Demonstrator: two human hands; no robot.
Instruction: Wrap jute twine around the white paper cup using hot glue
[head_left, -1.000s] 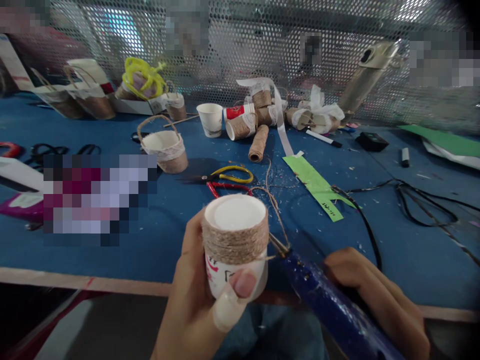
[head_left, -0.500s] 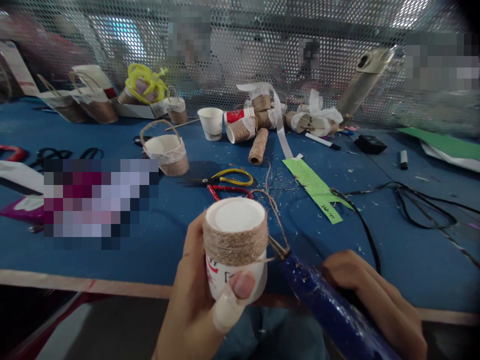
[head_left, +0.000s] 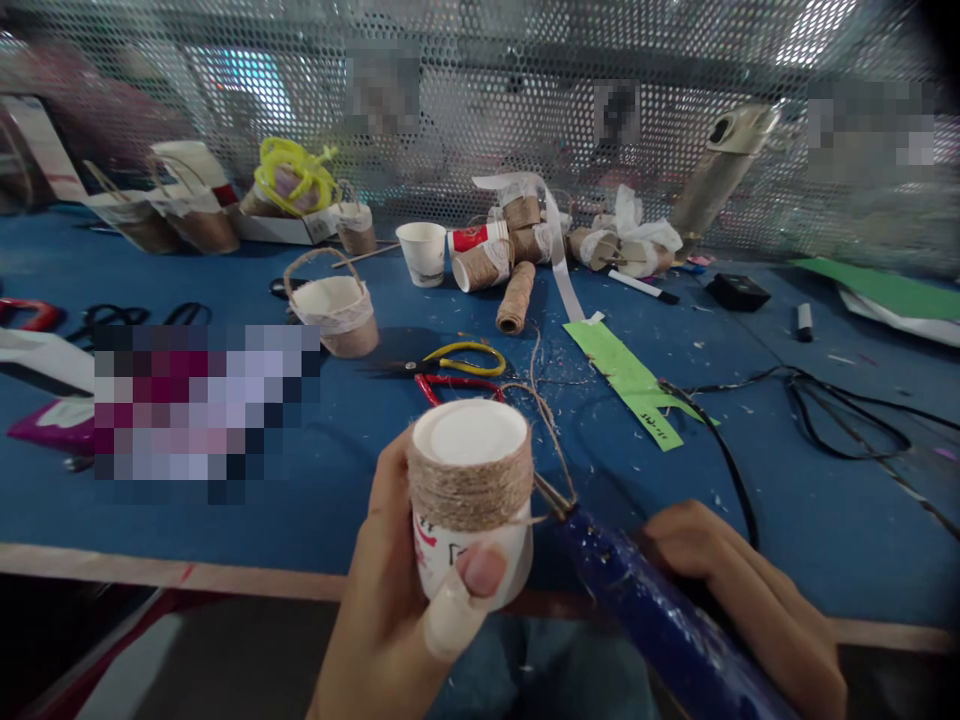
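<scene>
My left hand [head_left: 401,590], its thumb wrapped in a pale band, is closed around a white paper cup [head_left: 480,435] held bottom up. Brown twine [head_left: 471,490] is wound in rows around the cup's upper part. My right hand [head_left: 742,590] grips a blue tool [head_left: 660,625] with a metal tip, which points left and sits at the cup's right side by the twine. A loose strand of twine [head_left: 553,425] runs from the tip back over the table. Behind the cup lie scissors [head_left: 465,358] with one yellow and one red handle.
Beyond them are a twine spool [head_left: 516,298], a twine-covered basket [head_left: 341,312], a white cup [head_left: 422,252] and a pile of wrapped cups [head_left: 484,262]. Green paper [head_left: 626,380] and a black cable [head_left: 731,470] lie to the right. A perforated metal screen [head_left: 480,120] stands behind the blue table [head_left: 315,530].
The view has shifted slightly. Both hands, the cup and the blue tool keep nearly the same positions.
</scene>
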